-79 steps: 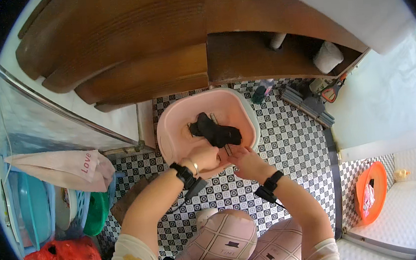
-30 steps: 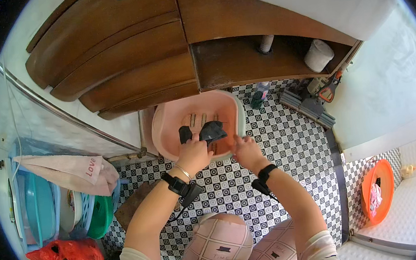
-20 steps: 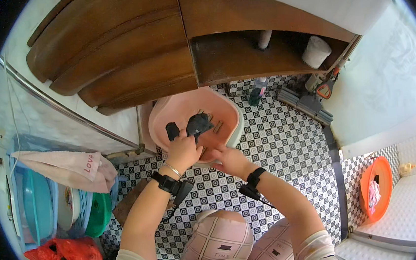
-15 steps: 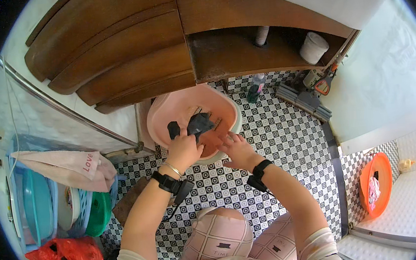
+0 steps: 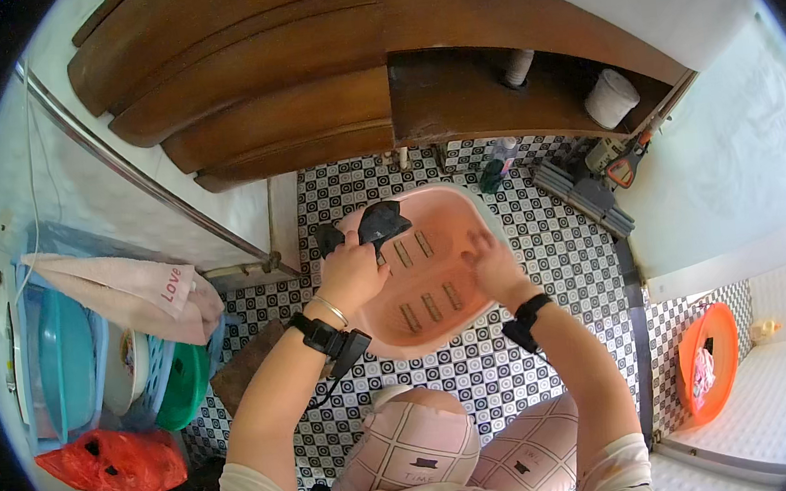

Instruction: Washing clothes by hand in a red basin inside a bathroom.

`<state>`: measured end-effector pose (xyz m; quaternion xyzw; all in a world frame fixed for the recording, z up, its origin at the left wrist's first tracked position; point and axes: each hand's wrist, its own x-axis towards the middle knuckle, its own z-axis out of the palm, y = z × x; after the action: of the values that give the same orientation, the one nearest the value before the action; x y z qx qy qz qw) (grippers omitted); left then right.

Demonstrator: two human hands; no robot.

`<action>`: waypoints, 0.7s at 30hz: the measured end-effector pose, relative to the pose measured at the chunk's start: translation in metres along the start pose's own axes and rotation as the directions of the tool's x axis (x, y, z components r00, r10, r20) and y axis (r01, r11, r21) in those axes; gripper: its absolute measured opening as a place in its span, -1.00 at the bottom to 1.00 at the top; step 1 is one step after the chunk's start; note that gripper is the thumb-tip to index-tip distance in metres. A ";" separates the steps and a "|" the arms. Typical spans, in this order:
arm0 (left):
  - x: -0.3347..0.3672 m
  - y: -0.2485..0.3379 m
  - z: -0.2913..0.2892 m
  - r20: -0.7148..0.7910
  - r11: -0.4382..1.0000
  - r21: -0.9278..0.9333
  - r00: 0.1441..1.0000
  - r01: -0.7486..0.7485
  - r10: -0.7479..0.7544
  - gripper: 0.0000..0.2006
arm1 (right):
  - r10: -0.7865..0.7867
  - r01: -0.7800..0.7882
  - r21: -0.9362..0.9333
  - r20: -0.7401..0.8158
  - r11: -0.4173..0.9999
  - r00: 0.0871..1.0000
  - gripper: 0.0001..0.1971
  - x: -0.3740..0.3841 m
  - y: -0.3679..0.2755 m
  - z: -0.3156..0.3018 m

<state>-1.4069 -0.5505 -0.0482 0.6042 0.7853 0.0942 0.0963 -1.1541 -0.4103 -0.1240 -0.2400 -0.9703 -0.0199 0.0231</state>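
Observation:
A pink basin stands on the patterned floor in front of me, with several narrow brownish strips across its bottom. A pale edge shows behind its right rim. My left hand is closed on a black cloth at the basin's left side. Part of the cloth hangs left of my fingers, and its exact kind is unclear. Over the right inner side of the basin is my right hand, its fingers smeared by motion. Nothing can be made out in it.
Brown drawers and an open shelf overhang the far side. A bottle stands beneath. To the left are stacked basins, a pink towel and a red bag. An orange basin stands right.
The pink basin has shifted toward me and to the right, exposing floor behind it. My right hand has moved right and slightly farther away. My left hand stays with the black cloth.

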 end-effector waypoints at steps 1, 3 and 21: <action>0.002 -0.001 0.007 -0.035 0.999 -0.014 0.998 -0.052 0.052 -0.67 | 0.105 -0.153 0.258 0.188 0.954 0.976 -0.65 -0.003 -0.022 0.012; -0.001 -0.005 0.000 0.031 1.000 0.002 1.000 -0.003 0.003 -0.66 | -0.224 0.102 0.446 0.230 0.889 0.947 -0.59 -0.002 -0.081 -0.024; 0.001 0.001 0.012 -0.069 0.987 -0.086 0.989 -0.133 0.127 -0.67 | -0.336 0.290 0.199 0.267 0.936 0.903 -0.38 0.033 -0.099 -0.018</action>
<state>-1.4033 -0.5493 -0.0599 0.6460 0.7418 0.1546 0.0922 -1.2286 -0.4836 -0.1070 -0.0785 -0.9871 0.0880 -0.1079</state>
